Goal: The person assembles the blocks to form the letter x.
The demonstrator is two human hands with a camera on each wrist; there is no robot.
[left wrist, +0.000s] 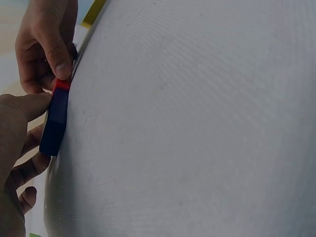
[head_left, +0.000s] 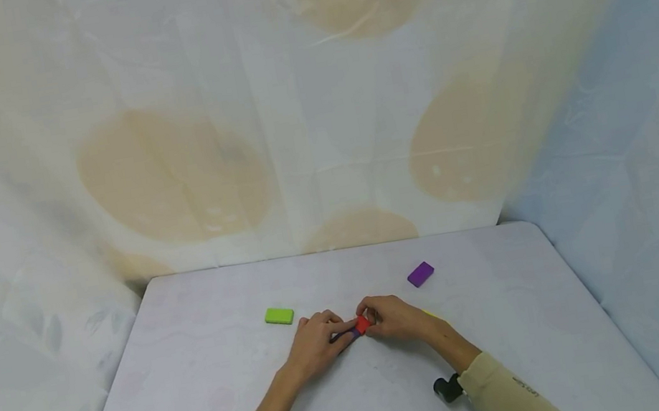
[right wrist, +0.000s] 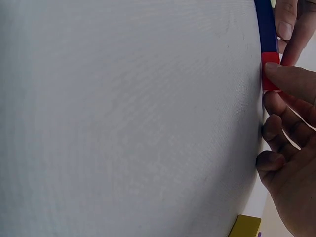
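My two hands meet at the middle of the white table (head_left: pixel 218 399). The left hand (head_left: pixel 332 331) pinches a dark blue block (head_left: pixel 348 335) that lies flat on the table. The right hand (head_left: pixel 377 319) pinches a small red block (head_left: pixel 362 324) held end to end against the blue one. In the left wrist view the blue block (left wrist: pixel 55 123) lies along the table's surface with the red block (left wrist: pixel 61 85) at its far end under the right thumb. The right wrist view shows the red block (right wrist: pixel 269 71) touching the blue block (right wrist: pixel 266 27).
A green block (head_left: pixel 279 316) lies to the left behind my hands, and a purple block (head_left: pixel 421 274) lies to the right behind them. A yellow block (right wrist: pixel 245 227) sits by my right wrist, mostly hidden in the head view. Draped cloth (head_left: pixel 316 127) surrounds the table.
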